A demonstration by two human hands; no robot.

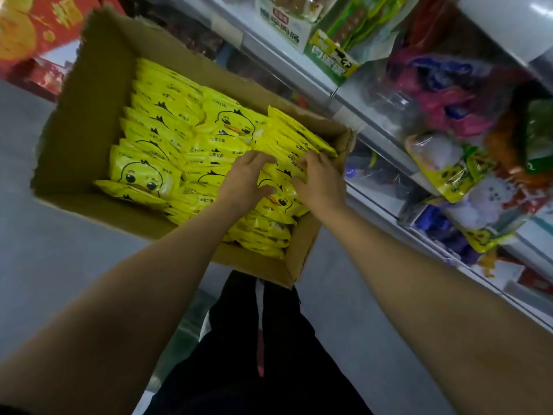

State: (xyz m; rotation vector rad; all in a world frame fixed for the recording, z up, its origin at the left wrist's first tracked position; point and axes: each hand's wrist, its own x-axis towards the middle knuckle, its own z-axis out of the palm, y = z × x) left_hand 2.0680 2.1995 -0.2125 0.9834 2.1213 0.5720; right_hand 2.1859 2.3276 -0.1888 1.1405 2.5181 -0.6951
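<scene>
An open cardboard box (pixel 89 115) sits on the grey floor, filled with several yellow snack packets (pixel 143 172) printed with a cartoon duck. Both my hands reach into the right part of the box. My left hand (pixel 244 182) lies on the packets with its fingers curled round the edge of a stack of yellow packets (pixel 287 172). My right hand (pixel 320 181) grips the same stack from the other side, fingers tucked between packets. The fingertips of both hands are partly hidden among the wrappers.
White store shelves (pixel 374 136) run along the right, stocked with bagged snacks, among them yellow-green bags (pixel 449 172) and green packs (pixel 332 55). Red boxes (pixel 36 31) stand at the top left. My dark trousers (pixel 269 339) are below the box. Grey floor (pixel 45 265) lies to the left.
</scene>
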